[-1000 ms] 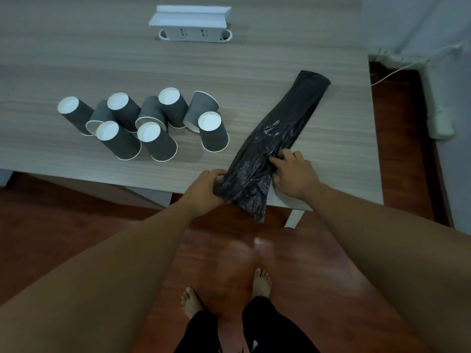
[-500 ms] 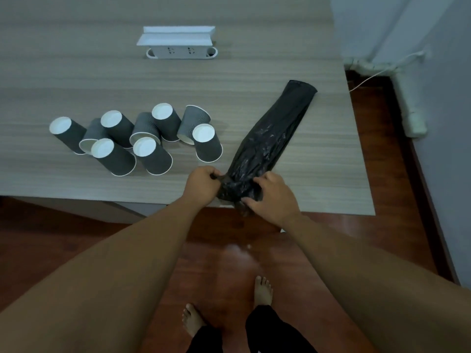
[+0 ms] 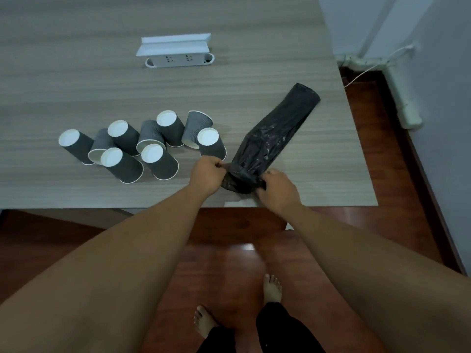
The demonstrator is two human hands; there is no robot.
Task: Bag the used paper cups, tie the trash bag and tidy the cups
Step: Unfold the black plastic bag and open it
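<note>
A long black trash bag (image 3: 275,133) lies diagonally on the wooden table (image 3: 76,82), its far end pointing up and right. My left hand (image 3: 206,174) pinches the near end of the bag from the left, and my right hand (image 3: 276,188) grips the same end from the right. Several dark grey ribbed paper cups (image 3: 142,146) with white insides lie and stand in a cluster to the left of my hands, the nearest cup (image 3: 211,143) just above my left hand.
A white power strip under a white box (image 3: 175,50) sits farther back on the table. The table's right edge meets a red-brown wooden floor (image 3: 397,184); a white pipe and cable run along the wall at right. My bare feet stand below the front edge.
Both hands have slid to the bag's near end and gathered it; the loose tail that hung over the table edge is now bunched on the table between my hands.
</note>
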